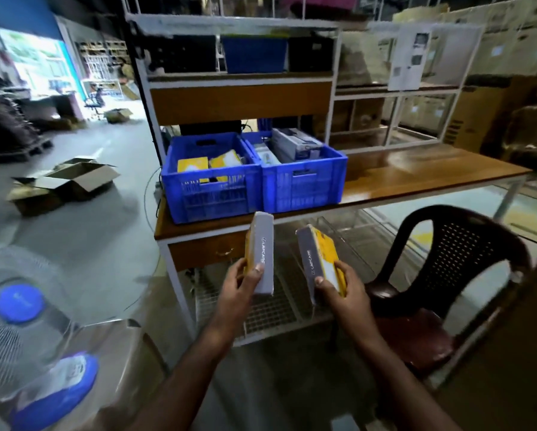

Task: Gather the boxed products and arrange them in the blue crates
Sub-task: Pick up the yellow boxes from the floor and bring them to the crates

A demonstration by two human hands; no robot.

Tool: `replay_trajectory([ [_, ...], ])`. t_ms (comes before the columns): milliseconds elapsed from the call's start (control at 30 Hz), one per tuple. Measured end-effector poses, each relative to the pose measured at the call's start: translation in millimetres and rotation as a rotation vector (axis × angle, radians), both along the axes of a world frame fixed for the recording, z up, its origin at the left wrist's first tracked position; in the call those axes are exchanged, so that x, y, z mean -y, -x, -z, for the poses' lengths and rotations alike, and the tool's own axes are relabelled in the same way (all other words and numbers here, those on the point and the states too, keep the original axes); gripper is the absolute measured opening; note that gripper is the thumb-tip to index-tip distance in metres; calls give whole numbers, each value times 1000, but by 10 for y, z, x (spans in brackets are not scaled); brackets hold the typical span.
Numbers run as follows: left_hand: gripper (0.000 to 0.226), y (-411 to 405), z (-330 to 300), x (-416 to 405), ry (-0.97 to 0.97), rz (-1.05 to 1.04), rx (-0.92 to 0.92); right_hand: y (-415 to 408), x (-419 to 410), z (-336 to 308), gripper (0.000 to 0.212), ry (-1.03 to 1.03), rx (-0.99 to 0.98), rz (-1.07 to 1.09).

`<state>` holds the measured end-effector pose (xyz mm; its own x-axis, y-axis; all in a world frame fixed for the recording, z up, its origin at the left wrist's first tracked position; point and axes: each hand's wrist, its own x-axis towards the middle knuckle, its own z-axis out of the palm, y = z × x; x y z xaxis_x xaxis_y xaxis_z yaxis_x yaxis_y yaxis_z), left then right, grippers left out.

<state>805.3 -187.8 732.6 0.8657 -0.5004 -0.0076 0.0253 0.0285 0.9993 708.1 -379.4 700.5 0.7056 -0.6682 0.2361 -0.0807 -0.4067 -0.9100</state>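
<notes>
While both hands are up near the table edge, left hand [240, 279] grips one yellow-grey box [260, 253], right hand [343, 286] grips another [321, 259]; two blue crates [217, 194] sit beyond on the wooden table [416, 172].

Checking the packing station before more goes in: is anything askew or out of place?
Mostly tidy. In the left crate the yellow boxes lie tilted and loose, not stacked. Open cartons sit scattered on the floor at the left. Each hand, left and right, holds one box.
</notes>
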Motion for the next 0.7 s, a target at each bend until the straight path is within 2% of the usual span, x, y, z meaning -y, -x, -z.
replay_trajectory([
  [67,73,-419,-8,73,-3,-4,18,-407,43,-31,91,15,23,-23],
  [167,69,-1086,-53,190,47,-17,60,-1072,110,-54,88,22,50,-31],
  [267,77,-1867,-190,241,70,-37,104,-1886,197,-150,81,29,97,-63],
  [367,66,-2605,-460,256,108,-61,158,-2736,237,-465,82,-2,160,-66],
  [433,56,-3128,-638,279,112,-36,172,-3255,254,-713,86,51,155,-77],
  [600,72,-4259,-886,418,101,-66,193,-4222,338,-978,90,188,132,-60],
  [700,53,-4748,-831,480,93,-168,180,-4657,430,-1018,92,244,90,-52],
])
